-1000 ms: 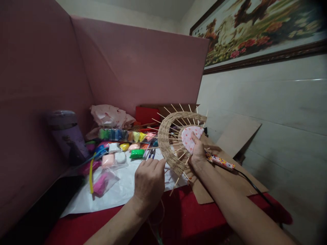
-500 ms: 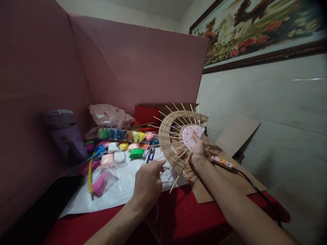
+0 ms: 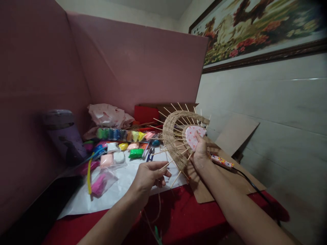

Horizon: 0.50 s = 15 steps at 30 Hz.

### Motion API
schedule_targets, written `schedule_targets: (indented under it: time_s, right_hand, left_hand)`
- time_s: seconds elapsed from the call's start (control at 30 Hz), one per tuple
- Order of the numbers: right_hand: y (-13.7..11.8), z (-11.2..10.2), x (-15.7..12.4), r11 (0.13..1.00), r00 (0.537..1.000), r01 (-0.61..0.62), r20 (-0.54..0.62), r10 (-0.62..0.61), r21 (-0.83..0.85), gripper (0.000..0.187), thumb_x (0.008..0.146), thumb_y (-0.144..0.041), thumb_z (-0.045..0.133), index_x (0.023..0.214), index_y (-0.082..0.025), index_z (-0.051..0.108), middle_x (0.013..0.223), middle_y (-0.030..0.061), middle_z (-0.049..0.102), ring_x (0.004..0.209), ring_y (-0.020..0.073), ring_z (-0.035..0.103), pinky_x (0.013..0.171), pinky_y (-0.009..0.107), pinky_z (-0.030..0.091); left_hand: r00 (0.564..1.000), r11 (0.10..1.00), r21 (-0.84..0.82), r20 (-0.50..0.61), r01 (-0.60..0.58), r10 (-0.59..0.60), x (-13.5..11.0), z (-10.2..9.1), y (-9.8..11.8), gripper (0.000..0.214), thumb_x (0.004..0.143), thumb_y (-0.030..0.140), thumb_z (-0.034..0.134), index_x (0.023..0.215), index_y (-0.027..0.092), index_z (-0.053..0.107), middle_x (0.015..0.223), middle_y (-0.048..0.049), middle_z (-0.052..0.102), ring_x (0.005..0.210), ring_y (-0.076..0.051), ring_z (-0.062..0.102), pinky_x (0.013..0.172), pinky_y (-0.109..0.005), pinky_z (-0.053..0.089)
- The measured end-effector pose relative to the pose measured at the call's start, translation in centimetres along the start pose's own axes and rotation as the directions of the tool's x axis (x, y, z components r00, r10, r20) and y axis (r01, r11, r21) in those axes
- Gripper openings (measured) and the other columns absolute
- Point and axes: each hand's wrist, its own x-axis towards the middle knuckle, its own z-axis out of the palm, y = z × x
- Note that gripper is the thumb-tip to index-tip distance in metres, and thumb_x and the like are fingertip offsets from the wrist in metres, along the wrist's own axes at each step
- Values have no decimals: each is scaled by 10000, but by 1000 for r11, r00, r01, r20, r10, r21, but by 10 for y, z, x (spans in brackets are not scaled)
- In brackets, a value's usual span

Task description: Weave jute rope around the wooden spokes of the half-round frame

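My right hand (image 3: pixel 200 153) is closed on a half-round woven twine piece (image 3: pixel 170 136), thumb lying over its pink-spotted white fabric centre (image 3: pixel 194 136). Thin wooden sticks fan out through the woven band and past its outer edge. To the left, my left hand (image 3: pixel 152 175) is at the lower sticks, its thumb and fingers bent together by a stick end. A thin cord (image 3: pixel 159 206) hangs from under these fingers; the exact grip on it is partly hidden.
Bagged coloured clay (image 3: pixel 136 153) and small snips (image 3: pixel 150 154) lie on a white sheet (image 3: pixel 122 187). A glue gun with a patterned body (image 3: pixel 222 161) rests on cardboard (image 3: pixel 204 190) at right, its cable trailing off. A purple tumbler (image 3: pixel 67 139) stands at left.
My left hand has turned, bringing its fingers into sight beside a lower stick. The woven piece has shifted slightly right and tilted. More of the hanging cord and a green thing below now show.
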Motion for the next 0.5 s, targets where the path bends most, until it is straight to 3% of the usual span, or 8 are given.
schedule_targets:
  time_s: [0.23, 0.5]
  right_hand:
    - [3, 0, -1, 998, 998, 61, 9, -61, -2, 314, 705, -309, 638, 970, -141, 627, 885, 16, 703, 809, 140, 658, 789, 282, 529]
    - [1, 6, -7, 998, 995, 67, -71, -67, 2, 278, 702, -300, 638, 924, -131, 631, 849, 11, 693, 757, 128, 649, 776, 269, 528]
  left_hand:
    - [991, 987, -95, 58, 127, -121, 2, 2, -6, 318, 613, 222, 720, 908, 119, 664, 554, -3, 602, 359, -35, 432, 377, -162, 288]
    - [994, 993, -56, 35, 105, -104, 1, 6, -9, 374, 621, 319, 720, 923, 110, 650, 499, 26, 550, 308, -15, 331, 332, -164, 161]
